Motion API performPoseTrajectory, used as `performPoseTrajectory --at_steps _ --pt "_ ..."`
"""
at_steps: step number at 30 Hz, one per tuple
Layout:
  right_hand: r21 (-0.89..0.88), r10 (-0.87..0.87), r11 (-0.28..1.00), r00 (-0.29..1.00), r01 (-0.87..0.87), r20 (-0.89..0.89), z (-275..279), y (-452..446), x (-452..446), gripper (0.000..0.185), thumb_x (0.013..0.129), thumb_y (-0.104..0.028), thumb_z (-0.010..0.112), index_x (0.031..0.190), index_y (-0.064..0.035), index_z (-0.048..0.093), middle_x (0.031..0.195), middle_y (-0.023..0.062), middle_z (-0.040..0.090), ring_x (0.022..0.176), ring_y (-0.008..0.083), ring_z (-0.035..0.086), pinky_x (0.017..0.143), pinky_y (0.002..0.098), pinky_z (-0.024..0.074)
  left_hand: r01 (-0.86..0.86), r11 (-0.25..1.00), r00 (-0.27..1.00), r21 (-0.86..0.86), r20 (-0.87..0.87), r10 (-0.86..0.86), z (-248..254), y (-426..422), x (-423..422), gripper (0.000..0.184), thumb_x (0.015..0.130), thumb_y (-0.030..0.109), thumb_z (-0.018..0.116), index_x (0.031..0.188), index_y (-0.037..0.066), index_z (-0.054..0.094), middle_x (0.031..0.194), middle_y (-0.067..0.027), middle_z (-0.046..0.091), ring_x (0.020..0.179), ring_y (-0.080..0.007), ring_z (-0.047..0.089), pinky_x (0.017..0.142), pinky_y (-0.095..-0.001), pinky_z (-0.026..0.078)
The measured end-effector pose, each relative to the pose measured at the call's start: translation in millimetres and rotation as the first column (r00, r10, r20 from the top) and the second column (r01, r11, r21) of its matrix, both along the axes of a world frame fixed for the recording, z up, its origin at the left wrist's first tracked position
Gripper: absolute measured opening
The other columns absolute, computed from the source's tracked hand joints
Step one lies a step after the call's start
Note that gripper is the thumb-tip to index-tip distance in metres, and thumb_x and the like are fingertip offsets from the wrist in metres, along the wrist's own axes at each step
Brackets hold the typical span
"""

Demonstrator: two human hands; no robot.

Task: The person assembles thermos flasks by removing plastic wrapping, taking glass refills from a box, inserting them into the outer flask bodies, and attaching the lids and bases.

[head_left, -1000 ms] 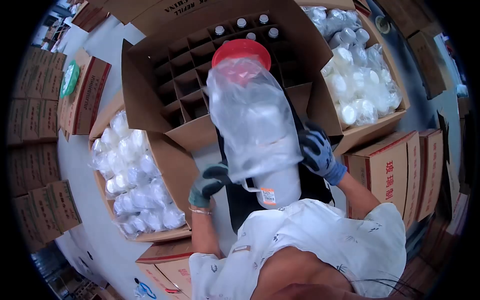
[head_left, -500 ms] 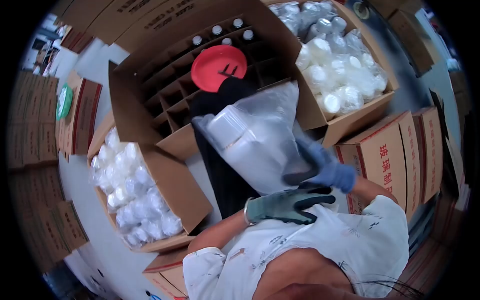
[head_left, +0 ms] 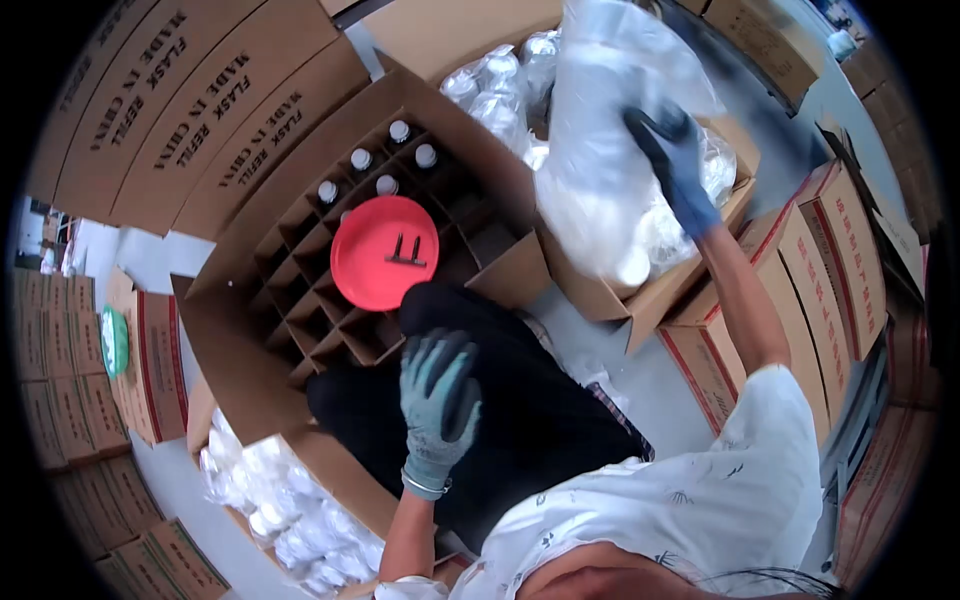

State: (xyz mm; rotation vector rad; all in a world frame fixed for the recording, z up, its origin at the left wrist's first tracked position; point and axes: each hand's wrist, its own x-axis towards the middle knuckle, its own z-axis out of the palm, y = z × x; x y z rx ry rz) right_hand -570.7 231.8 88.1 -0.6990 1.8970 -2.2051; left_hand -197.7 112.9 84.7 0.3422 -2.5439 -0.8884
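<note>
My right hand (head_left: 680, 165), in a blue glove with dark palm and fingers, grips a large clear plastic bag (head_left: 600, 150) over the right-hand carton. Motion smears the bag, and its contents cannot be made out. My left hand (head_left: 438, 405), in a grey-green glove, is raised above my dark-trousered lap with its fingers stretched out and nothing in them. Just beyond it a red plate (head_left: 365, 255) rests on the divided carton (head_left: 225, 335), with small dark metal pieces (head_left: 405, 250) on it. Several capped bottles (head_left: 361, 159) stand in the far compartments.
Beneath the bag, the right carton (head_left: 745, 205) holds bagged white and clear items. Another carton of bagged white pieces (head_left: 290, 510) sits at lower left. Closed cartons (head_left: 215, 110) stand behind, with more (head_left: 790, 290) at right. A green dish (head_left: 114, 340) lies far left.
My right hand has carried the plastic bag from my lap up and right over the carton. My left hand has moved from near my shirt out to the left. The view has shifted.
</note>
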Motion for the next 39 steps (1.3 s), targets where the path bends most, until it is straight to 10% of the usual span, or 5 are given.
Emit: performPoseTrajectory --at_steps 11,18,22,25,39 --pt "0.367 -0.524 0.78 0.849 0.507 -0.06 -264.4 -194.8 -158.7 0.046 0.071 -0.034 0.078 0.099 -0.0016 0.063 0.09 0.0146 0.066 0.08 0.0265 0.06 0.076 0.0377 0.0489 -0.277 0.939 0.961 -0.203 -0.055 0.272 -79.5 -36.5 -58.8 0.043 0.073 0.019 0.053 0.112 0.007 0.065 0.113 -0.0142 0.054 0.114 -0.0374 0.044 0.106 -0.0589 0.026" --pt "0.862 0.379 0.423 0.918 -0.281 0.114 -223.3 -147.8 -164.5 0.033 0.081 -0.035 0.071 0.095 -0.0057 0.068 0.083 0.0012 0.064 0.059 0.0109 0.053 0.053 0.0251 0.0461 -0.293 0.943 0.953 -0.158 0.027 0.301 -91.3 -43.5 -51.8 0.041 0.081 0.035 0.048 0.101 0.006 0.068 0.109 -0.0129 0.049 0.112 -0.0356 0.042 0.105 -0.0611 0.027" --pt "0.591 0.371 0.627 0.861 -0.508 0.347 -172.2 -136.3 -190.8 0.037 0.083 -0.042 0.069 0.099 -0.0088 0.068 0.083 0.0016 0.066 0.067 0.009 0.061 0.054 0.0246 0.0494 -0.293 0.943 0.952 -0.159 0.038 0.303 -95.7 -44.3 -52.7 0.042 0.081 0.039 0.047 0.098 0.006 0.068 0.105 -0.0131 0.049 0.109 -0.0361 0.043 0.103 -0.0624 0.028" --pt "0.614 -0.023 0.751 0.938 0.244 -0.345 -176.1 -116.8 -254.7 0.041 0.084 -0.044 0.06 0.095 -0.005 0.068 0.086 0.0142 0.069 0.076 0.028 0.064 0.073 0.0381 0.0493 -0.307 0.939 0.948 -0.154 0.038 0.316 -99.1 -43.1 -51.0 0.043 0.081 0.041 0.047 0.096 0.007 0.068 0.102 -0.0134 0.049 0.106 -0.0365 0.045 0.103 -0.0624 0.028" --pt "0.426 -0.152 0.903 0.88 -0.061 0.45 -286.1 -146.8 -271.2 0.029 0.084 -0.035 0.061 0.101 -0.0116 0.059 0.082 0.0049 0.059 0.07 0.0178 0.053 0.062 0.0318 0.0445 -0.336 0.937 0.942 -0.098 -0.011 0.337 -94.0 -45.9 -56.2 0.041 0.084 0.041 0.045 0.097 0.009 0.066 0.101 -0.0128 0.051 0.105 -0.0369 0.046 0.104 -0.0603 0.028"
